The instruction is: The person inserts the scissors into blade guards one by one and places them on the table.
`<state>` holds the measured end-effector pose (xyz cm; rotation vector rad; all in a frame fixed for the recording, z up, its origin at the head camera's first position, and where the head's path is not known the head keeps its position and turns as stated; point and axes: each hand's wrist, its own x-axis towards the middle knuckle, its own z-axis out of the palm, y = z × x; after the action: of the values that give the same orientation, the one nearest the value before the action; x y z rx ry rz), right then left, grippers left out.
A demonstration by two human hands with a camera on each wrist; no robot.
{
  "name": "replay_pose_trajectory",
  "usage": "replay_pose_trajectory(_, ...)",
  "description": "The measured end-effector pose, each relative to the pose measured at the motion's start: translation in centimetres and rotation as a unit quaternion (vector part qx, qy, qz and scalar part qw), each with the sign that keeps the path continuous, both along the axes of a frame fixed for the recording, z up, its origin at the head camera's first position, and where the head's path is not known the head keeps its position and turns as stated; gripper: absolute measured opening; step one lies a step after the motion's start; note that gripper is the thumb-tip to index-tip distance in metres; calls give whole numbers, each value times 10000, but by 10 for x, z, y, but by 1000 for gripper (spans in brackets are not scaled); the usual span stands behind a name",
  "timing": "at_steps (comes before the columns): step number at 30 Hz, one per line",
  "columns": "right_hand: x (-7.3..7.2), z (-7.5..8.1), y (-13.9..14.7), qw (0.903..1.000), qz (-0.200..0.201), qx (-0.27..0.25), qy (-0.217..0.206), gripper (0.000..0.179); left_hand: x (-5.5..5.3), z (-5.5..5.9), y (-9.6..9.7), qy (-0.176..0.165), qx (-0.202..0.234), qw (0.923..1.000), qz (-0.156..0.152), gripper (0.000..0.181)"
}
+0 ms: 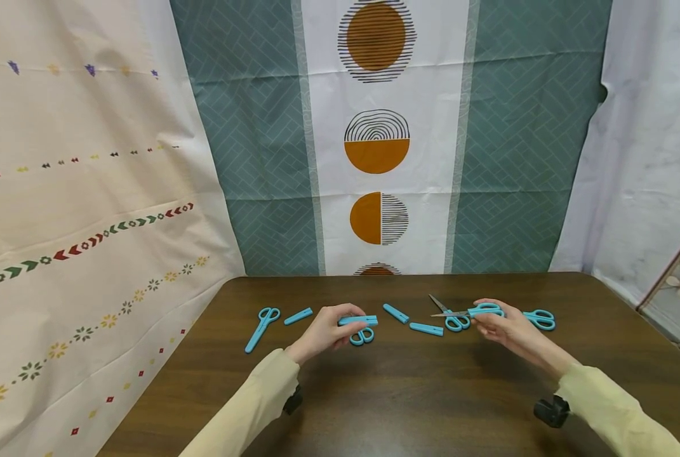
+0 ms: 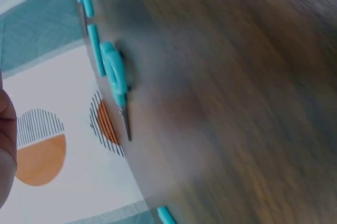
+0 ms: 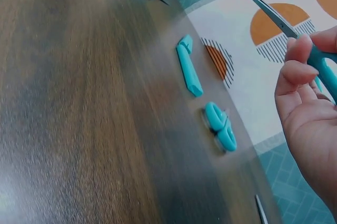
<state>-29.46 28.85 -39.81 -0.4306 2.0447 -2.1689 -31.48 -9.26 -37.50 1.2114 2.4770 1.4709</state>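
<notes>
Nearby, uncapped scissors (image 1: 458,324) lie beside right hand (image 1: 506,330).

Head view: bright, even, diffuse light; source out of frame. Pale cloth (image 1: 77,228) at left reads bright, dark desk (image 1: 425,400) much dimmer, with soft shadows below the forearms. Focus fair, small detail soft; wide-angle stretch toward the edges. Left wrist view: hazy, wood grain smeared, worst at upper right; faint pale sheen across the desk. Right wrist view: rather dim, grain more legible; glare patch at lower left edge; fingers (image 3: 297,72) reasonably clear.
</notes>
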Motion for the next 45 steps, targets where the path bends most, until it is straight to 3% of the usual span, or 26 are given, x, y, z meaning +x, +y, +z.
replay_pose_trajectory(4, -1, 0, -5, 9987, 256, -436, 107, 40, 4, 6, 7, 124, 24, 9999, -49, 19)
replay_pose_trajectory(10, -1, 3, -13, 9947, 367, -919, 265, 27, 14, 19, 17, 213, 90, 9996, -160, 16)
replay_pose_trajectory(17, 2, 10, -19, 9967, 325, -688, 282, 24, -5, 0, 25, 181, 169, 9996, -123, 16)
replay_pose_trajectory(25, 1, 18, -29, 9979, 358, -537, 98, 35, -10, 1, 30, 8, 321, 9983, -485, 16)
replay_pose_trajectory(29, 1, 21, -32, 9973, 391, -627, -5, 36, -8, 6, 32, -92, 267, 9984, -490, 16)
replay_pose_trajectory(38, -1, 25, -36, 9971, 435, -624, -92, 35, 8, 31, 33, 34, 141, 9976, -674, 15)
replay_pose_trajectory(40, -1, 25, -37, 9969, 460, -637, -92, 34, 7, 31, 34, 72, 151, 9978, -636, 15)
replay_pose_trajectory(45, -3, 24, -41, 9959, 579, -690, 37, 30, -8, 15, 35, 96, 199, 9985, -495, 15)
